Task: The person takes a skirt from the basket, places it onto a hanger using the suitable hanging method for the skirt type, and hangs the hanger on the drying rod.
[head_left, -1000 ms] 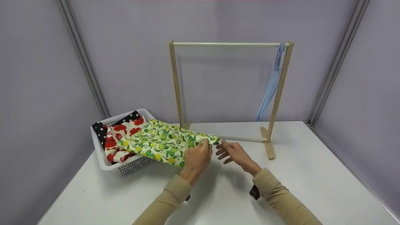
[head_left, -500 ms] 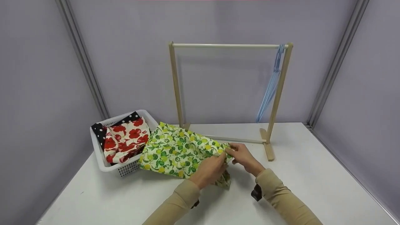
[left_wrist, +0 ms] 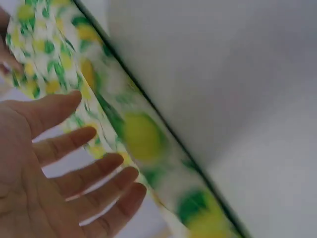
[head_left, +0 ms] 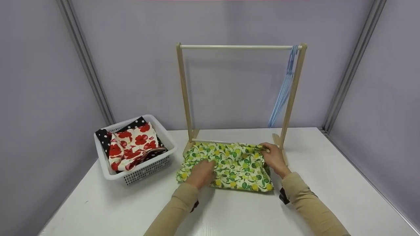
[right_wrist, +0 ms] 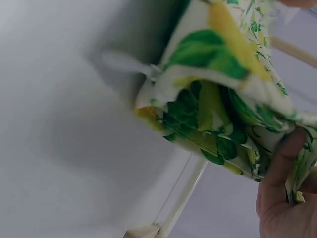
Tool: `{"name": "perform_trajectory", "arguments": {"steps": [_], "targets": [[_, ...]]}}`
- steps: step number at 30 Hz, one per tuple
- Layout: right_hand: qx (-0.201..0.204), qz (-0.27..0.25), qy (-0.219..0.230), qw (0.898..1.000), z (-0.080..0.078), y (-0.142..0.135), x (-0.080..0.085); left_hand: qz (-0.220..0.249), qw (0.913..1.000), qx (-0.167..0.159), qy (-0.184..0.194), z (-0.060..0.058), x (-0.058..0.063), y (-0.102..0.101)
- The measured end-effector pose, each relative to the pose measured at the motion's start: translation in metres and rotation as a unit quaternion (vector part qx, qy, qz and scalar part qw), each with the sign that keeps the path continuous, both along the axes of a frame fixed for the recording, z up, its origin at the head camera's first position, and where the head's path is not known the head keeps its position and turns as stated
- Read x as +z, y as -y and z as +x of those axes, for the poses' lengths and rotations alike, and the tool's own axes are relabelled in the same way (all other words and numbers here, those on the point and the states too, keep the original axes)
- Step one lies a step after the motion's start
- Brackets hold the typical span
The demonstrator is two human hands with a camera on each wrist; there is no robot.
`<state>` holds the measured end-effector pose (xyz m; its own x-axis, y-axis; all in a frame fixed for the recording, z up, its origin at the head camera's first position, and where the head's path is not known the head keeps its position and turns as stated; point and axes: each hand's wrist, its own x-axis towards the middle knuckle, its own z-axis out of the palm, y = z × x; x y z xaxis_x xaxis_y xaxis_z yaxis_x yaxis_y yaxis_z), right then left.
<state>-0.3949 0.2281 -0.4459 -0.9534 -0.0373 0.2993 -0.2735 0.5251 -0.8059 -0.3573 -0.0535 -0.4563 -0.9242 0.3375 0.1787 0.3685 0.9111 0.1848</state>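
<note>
A lemon-print garment (head_left: pixel 229 167), white with green leaves and yellow lemons, lies spread across the table in front of the rack; its exact cut is not clear. My right hand (head_left: pixel 275 159) pinches its upper right corner, and in the right wrist view the thumb and fingers of that hand (right_wrist: pixel 285 203) hold the folded fabric beside an opening in the cloth. Over the left part of the garment is my left hand (head_left: pixel 201 173), blurred. The left wrist view shows this hand (left_wrist: pixel 54 173) with fingers spread beside the cloth, holding nothing.
A white basket (head_left: pixel 108 175) at the left holds a red-flowered cloth (head_left: pixel 141 139) and a black polka-dot cloth (head_left: pixel 104 137). Behind the garment stands a wooden rack (head_left: pixel 184 95) with a white rod (head_left: pixel 236 47). Blue hangers (head_left: pixel 283 95) hang bunched at the rod's right end.
The lemon-print garment has come out of the basket and moved right onto the table. My right hand took its corner and moved right. My left hand has let go and moved back left.
</note>
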Motion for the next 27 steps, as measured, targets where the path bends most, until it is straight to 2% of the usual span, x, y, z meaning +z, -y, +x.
{"name": "perform_trajectory", "arguments": {"steps": [3, 5, 7, 9, 13, 15, 17, 20, 21, 23, 25, 27], "targets": [[0.011, 0.042, -0.012, 0.999, -0.003, -0.007, -0.003, 0.012, 0.9968, 0.079, 0.006, -0.008, -0.002, 0.018], [0.025, 0.067, -0.001, 0.997, -0.003, -0.009, -0.004, 0.024, 0.9926, 0.119, 0.010, -0.011, -0.005, 0.029], [0.046, 0.089, 0.024, 0.995, -0.003, -0.009, -0.005, 0.036, 0.9890, 0.141, 0.025, -0.013, -0.007, 0.038], [0.066, 0.096, 0.049, 0.992, -0.002, -0.007, -0.006, 0.052, 0.9866, 0.150, 0.038, -0.015, -0.007, 0.044], [0.112, 0.115, 0.065, 0.985, -0.001, -0.003, -0.006, 0.116, 0.9808, 0.137, 0.077, -0.017, -0.006, 0.049], [0.124, 0.115, 0.059, 0.984, -0.001, -0.001, -0.006, 0.159, 0.9736, 0.125, 0.107, -0.018, -0.005, 0.050], [0.120, 0.109, 0.050, 0.986, 0.000, 0.001, -0.005, 0.188, 0.9666, 0.108, 0.137, -0.019, -0.004, 0.052], [0.089, 0.094, 0.023, 0.991, -0.002, 0.002, -0.003, 0.189, 0.9672, 0.071, 0.155, -0.021, -0.003, 0.053], [0.076, 0.087, 0.018, 0.993, -0.002, 0.002, -0.003, 0.180, 0.9706, 0.057, 0.149, -0.023, -0.002, 0.053], [0.055, 0.068, 0.007, 0.996, -0.004, 0.003, -0.001, 0.153, 0.9812, 0.031, 0.113, -0.027, 0.000, 0.052], [0.036, 0.042, -0.003, 0.998, -0.007, 0.003, 0.002, 0.134, 0.9890, 0.015, 0.062, -0.031, 0.003, 0.051], [0.016, 0.018, -0.019, 1.000, -0.010, 0.003, 0.006, 0.115, 0.9933, 0.016, 0.002, -0.036, 0.007, 0.049]]}}
